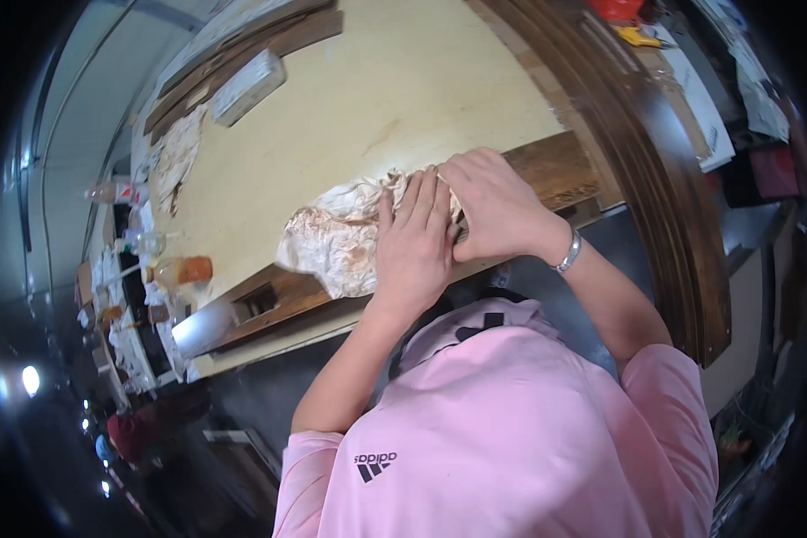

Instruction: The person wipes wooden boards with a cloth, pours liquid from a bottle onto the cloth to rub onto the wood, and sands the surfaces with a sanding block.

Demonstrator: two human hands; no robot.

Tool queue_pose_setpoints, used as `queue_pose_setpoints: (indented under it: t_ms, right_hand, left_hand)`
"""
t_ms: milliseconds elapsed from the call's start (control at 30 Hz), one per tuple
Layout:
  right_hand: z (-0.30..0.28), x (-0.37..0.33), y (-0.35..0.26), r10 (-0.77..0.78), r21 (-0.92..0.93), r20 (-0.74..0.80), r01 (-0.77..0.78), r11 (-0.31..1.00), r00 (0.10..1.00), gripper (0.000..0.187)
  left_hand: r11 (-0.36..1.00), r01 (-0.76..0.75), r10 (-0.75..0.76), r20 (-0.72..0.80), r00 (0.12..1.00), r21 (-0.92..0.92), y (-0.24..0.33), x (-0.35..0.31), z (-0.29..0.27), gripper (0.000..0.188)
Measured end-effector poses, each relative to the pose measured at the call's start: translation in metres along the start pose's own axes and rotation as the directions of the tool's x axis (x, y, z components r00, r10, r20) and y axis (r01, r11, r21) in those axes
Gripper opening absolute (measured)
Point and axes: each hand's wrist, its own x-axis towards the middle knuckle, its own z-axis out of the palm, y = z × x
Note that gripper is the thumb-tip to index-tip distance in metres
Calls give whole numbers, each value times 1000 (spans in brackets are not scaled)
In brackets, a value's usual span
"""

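A long brown wooden board (551,175) lies along the near edge of the pale tabletop, with slots cut near its ends. Over its middle is a crumpled, stained white cloth (332,238). My left hand (412,238) lies on the right part of the cloth, fingers stretched out and pointing away from me. Right beside it, my right hand (498,202) spans the board, with fingers over the far side and thumb at the near edge. A fold of cloth shows between the hands; how much lies under the right fingers is hidden.
Dark wooden lengths (628,143) run along the table's right side. A wrapped whitish block (248,87), brown strips (242,67) and another stained cloth (177,161) lie at the far left. A bottle with amber liquid (184,271) stands among bottles on the left shelf. A yellow-handled tool (638,37) lies far right.
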Motion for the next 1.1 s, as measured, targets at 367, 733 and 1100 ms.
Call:
queue_pose_setpoints:
  t_ms: [367,733,1100]
  right_hand:
    - [-54,-79,91,212,412,-181,-122,903,960,105]
    - [-37,-79,91,240,552,-224,-80,830,945,110]
    - [-43,-89,110,199,641,-150,-58,765,968,107]
  left_hand:
    - [974,-226,227,140,964,-27,26,52,8,61]
    - [950,-311,305,127,944,30,25,68,10,52]
    - [951,-309,303,262,916,-18,35,65,14,55]
